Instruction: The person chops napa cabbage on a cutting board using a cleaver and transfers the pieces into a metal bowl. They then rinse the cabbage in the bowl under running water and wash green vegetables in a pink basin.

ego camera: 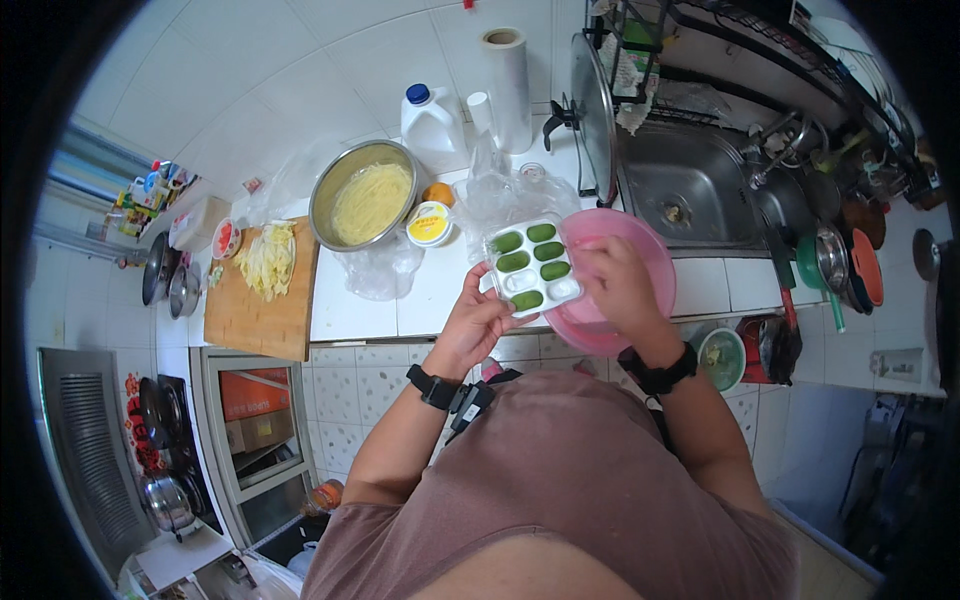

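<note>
My left hand grips the lower left edge of a white plastic compartment tray. Several smooth green oval pieces of produce lie in its hollows, one to each; two hollows hold none. Beside the tray's right edge is my right hand, over a pink plastic basin. Its fingers are bent, and whether anything is between them is hidden. The basin stands at the counter's front edge, partly covered by that hand and the tray. Crumpled clear plastic lies behind the tray.
To the left are a steel bowl of pale yellow strands, a yellow-lidded tub and a wooden cutting board with shredded cabbage. A white jug stands at the wall. Right of the basin is a steel sink.
</note>
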The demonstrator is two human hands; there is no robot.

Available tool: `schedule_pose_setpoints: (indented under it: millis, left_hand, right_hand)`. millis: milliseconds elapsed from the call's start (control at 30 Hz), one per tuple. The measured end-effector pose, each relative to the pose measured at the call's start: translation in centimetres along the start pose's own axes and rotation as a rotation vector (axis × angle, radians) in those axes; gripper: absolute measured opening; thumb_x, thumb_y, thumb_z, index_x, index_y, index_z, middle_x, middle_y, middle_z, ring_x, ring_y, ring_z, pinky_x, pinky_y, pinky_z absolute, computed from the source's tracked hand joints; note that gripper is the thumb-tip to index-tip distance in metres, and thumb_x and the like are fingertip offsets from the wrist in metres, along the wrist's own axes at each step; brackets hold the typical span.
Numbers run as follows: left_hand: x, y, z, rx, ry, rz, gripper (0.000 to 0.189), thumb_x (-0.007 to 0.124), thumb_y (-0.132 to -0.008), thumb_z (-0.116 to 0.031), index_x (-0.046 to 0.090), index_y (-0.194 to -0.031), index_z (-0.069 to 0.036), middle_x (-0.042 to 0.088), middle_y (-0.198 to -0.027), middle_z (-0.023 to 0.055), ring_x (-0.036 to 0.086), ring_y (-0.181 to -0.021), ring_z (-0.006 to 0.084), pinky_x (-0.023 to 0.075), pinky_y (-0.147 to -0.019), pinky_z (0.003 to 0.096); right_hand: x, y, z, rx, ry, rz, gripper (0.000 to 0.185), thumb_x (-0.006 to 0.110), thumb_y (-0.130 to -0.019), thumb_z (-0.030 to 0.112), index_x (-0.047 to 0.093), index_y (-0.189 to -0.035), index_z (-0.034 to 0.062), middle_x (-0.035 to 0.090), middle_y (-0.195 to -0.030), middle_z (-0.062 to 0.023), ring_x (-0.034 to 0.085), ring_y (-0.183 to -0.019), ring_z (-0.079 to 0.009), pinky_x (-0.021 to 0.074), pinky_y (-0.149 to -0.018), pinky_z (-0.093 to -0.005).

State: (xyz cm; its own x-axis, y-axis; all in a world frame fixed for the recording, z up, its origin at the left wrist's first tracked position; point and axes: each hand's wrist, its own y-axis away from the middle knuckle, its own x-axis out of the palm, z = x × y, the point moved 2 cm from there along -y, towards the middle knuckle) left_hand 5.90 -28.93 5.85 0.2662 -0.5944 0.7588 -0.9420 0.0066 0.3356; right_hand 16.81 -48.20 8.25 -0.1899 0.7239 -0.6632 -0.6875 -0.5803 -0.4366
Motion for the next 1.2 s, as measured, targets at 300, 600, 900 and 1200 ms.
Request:
schedule_pose_setpoints:
  millis: [300, 600, 900, 1200]
  left_hand:
    - [0.0, -0.9, 0.0, -0.04, -0.012, -0.019, 0.066, 0.042, -0.075, 0.018, 0.026, -0.129, -0.016, 0.052, -0.111, 0.0165, 0.059, -0.1, 0.0297, 0.0449, -0.091, 0.056]
    - [-1.2, -1.8, -1.1, -0.046, -0.005, -0.025, 0.066, 0.042, -0.075, 0.018, 0.023, -0.128, -0.016, 0.049, -0.114, 0.0189, 0.057, -0.102, 0.0319, 0.0454, -0.091, 0.055]
    - [-0.3, -3.1, -1.5, -0.066, -0.042, -0.017, 0.065, 0.042, -0.074, 0.016, 0.025, -0.129, -0.014, 0.054, -0.102, 0.0167, 0.059, -0.096, 0.0294, 0.044, -0.092, 0.0565]
    - [-0.6, -3.5, -1.8, -0.057, -0.034, -0.033, 0.062, 0.042, -0.075, 0.015, 0.026, -0.128, -0.014, 0.055, -0.103, 0.0179, 0.059, -0.099, 0.0328, 0.0436, -0.091, 0.058]
  right_hand:
    - [0.7, -0.6, 1.4, 0.096, -0.043, 0.019, 0.017, 0.071, -0.066, 0.006, 0.062, -0.08, 0.0017, 0.053, -0.089, -0.011, 0.055, -0.079, -0.029, 0.0447, -0.069, -0.0391]
    - [0.4, 2.4, -6.3, 0.579, 0.414, 0.475, 0.02, 0.07, -0.07, 0.015, 0.064, -0.086, 0.0037, 0.056, -0.098, -0.0147, 0.055, -0.094, -0.0318, 0.0455, -0.078, -0.04]
    - [1.6, -3.4, -0.7, -0.022, 0.096, 0.011, 0.022, 0.068, -0.069, 0.01, 0.063, -0.09, 0.0038, 0.056, -0.095, -0.0104, 0.053, -0.092, -0.0291, 0.0429, -0.078, -0.0403]
    - [1.7, -3.4, -1.7, 0.025, 0.012, -0.075, 0.022, 0.069, -0.066, 0.006, 0.057, -0.083, 0.0022, 0.055, -0.085, -0.0108, 0.054, -0.084, -0.0304, 0.044, -0.073, -0.0402]
